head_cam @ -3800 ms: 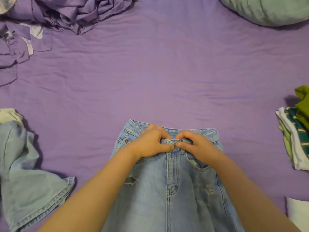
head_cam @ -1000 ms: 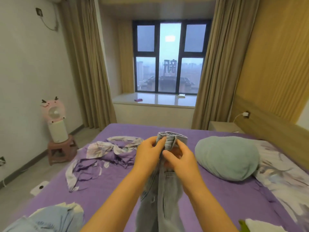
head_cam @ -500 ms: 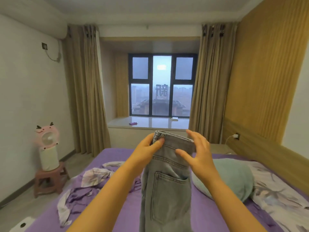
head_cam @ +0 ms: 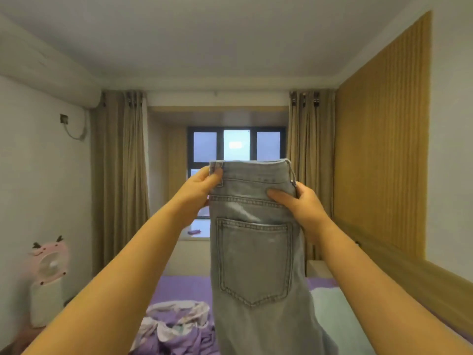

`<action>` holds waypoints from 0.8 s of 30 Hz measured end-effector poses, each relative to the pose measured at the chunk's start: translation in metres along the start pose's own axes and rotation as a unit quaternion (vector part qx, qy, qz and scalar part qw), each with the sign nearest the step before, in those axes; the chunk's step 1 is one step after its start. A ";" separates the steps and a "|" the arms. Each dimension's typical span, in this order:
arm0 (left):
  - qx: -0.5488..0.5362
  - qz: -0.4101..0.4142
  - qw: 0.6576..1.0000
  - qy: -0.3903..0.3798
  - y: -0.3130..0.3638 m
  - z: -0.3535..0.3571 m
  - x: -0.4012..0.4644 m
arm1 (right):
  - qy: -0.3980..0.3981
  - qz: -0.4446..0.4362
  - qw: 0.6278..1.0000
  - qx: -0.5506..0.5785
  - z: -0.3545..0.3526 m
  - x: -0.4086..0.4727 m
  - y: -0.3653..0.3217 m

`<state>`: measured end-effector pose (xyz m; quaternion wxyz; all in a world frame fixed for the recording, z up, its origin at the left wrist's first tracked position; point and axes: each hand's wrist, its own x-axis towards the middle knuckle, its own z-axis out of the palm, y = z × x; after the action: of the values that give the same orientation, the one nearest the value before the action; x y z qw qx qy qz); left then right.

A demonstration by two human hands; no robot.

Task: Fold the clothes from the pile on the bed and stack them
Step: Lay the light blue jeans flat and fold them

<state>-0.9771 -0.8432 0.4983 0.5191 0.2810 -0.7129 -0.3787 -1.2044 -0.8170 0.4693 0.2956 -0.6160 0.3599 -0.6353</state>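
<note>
I hold the pair of light blue denim jeans [head_cam: 253,252] up in front of me at arm's length, above the purple-sheeted bed [head_cam: 184,285]. They are folded in half lengthwise, so one stitched back pocket faces me, with the waistband level on top and the legs hanging straight down out of view. My left hand [head_cam: 202,187] pinches the left end of the waistband, thumb on the near side. My right hand [head_cam: 299,201] grips the right edge just below the waistband, thumb pressed across the denim and fingers behind it.

Half a second ago my right hand was spread and only reaching for the fabric; now it has closed on it. The jeans have risen higher and the waistband is pulled out wider and flatter between my hands. Far less of the bed shows.
</note>
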 end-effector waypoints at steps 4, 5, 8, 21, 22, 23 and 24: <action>0.012 0.053 0.996 0.073 0.036 -0.003 0.031 | 0.017 -0.041 0.999 -0.004 0.008 0.030 -0.041; 0.013 0.054 0.995 0.088 0.036 -0.002 0.034 | 0.014 -0.034 0.999 0.002 0.009 0.030 -0.041; 0.045 0.026 0.993 0.103 0.015 0.002 0.034 | 0.006 0.000 1.000 0.012 0.009 0.021 -0.022; 0.534 0.214 0.814 -0.081 0.022 0.056 0.029 | -0.029 -0.037 0.999 -0.028 0.033 0.001 0.031; 0.546 0.192 0.811 -0.087 0.019 0.054 0.031 | -0.030 -0.031 0.999 -0.015 0.034 -0.001 0.032; 0.555 0.175 0.809 -0.084 0.014 0.052 0.032 | -0.036 -0.021 0.999 0.000 0.034 -0.005 0.035; 0.564 0.166 0.805 -0.077 0.010 0.051 0.032 | -0.050 -0.008 0.999 0.016 0.032 -0.011 0.039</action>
<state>-1.0351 -0.8503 0.5142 0.2671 0.3712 -0.8745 0.1618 -1.1742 -0.8334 0.4304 0.3179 -0.6453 0.3295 -0.6116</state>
